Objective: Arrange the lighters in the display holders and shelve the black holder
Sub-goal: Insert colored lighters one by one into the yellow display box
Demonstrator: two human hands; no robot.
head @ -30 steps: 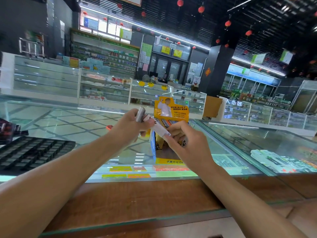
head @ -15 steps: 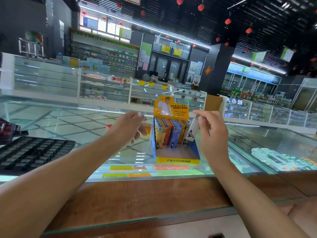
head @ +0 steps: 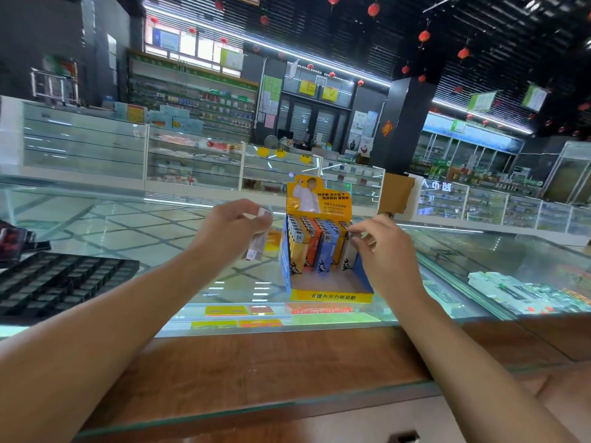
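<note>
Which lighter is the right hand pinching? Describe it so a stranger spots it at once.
On the glass counter stands a yellow-and-blue box. Lighters stand upright in a row at its back; the right hand pinches the top of the rightmost lighter. It is white, while its neighbours are yellow, orange and blue.

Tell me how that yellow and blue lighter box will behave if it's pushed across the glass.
The display box looks like thin card: probably light, easily dented. On the smooth glass counter it would likely slide. Its lighters stand only at the back under a tall header card, so a high push might tip it.
</note>
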